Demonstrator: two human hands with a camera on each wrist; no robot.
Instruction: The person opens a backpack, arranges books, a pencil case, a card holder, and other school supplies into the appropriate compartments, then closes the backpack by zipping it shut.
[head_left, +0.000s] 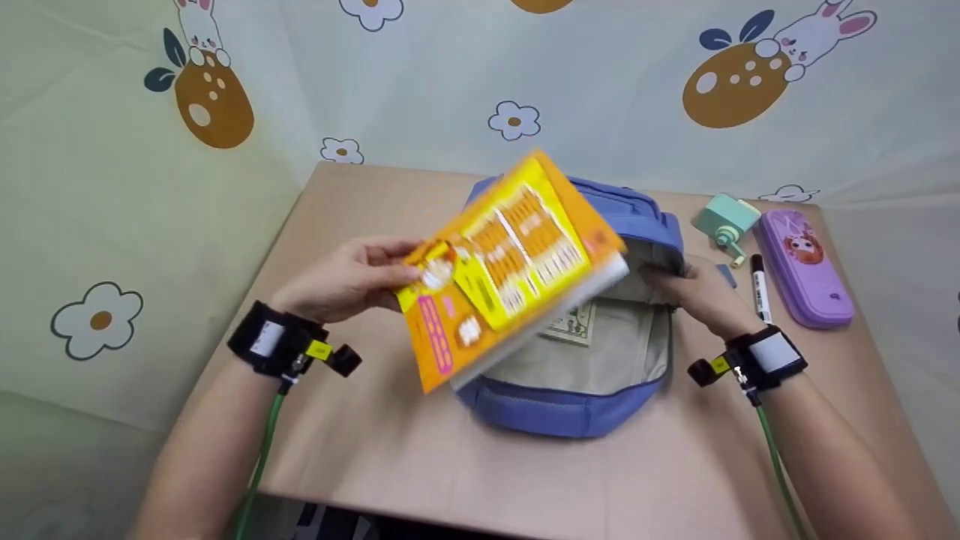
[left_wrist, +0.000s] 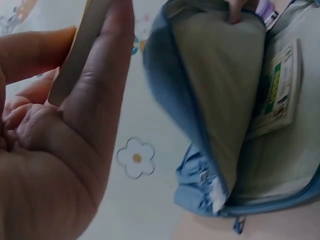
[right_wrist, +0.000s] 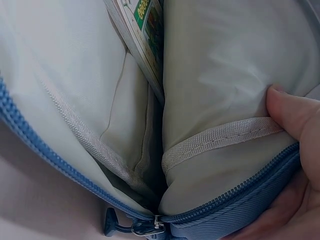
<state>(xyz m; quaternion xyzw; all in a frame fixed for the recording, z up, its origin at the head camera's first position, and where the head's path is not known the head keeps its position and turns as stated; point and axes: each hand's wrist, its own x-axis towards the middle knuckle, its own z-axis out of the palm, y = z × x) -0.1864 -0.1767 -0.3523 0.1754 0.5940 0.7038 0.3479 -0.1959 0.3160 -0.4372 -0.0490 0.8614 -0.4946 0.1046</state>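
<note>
An orange and yellow book (head_left: 517, 255) is pinched at its left edge by my left hand (head_left: 352, 277), thumb on the cover. It is tilted in the air over the blue backpack (head_left: 532, 409). The backpack lies unzipped on the table, pale lining showing. My right hand (head_left: 694, 292) grips the edge of its raised flap, thumb on the lining (right_wrist: 225, 75) and fingers outside the zipper. Inside the bag rests another book (left_wrist: 277, 92) with a green label, partly hidden by the orange one in the head view.
Right of the backpack stand a mint-green crank sharpener (head_left: 727, 217), a black-capped white marker (head_left: 760, 289) and a purple pencil case (head_left: 806, 270). A small blue-grey item (head_left: 726, 275) lies near my right hand. A patterned cloth (head_left: 442, 82) hangs behind the table (head_left: 390, 442).
</note>
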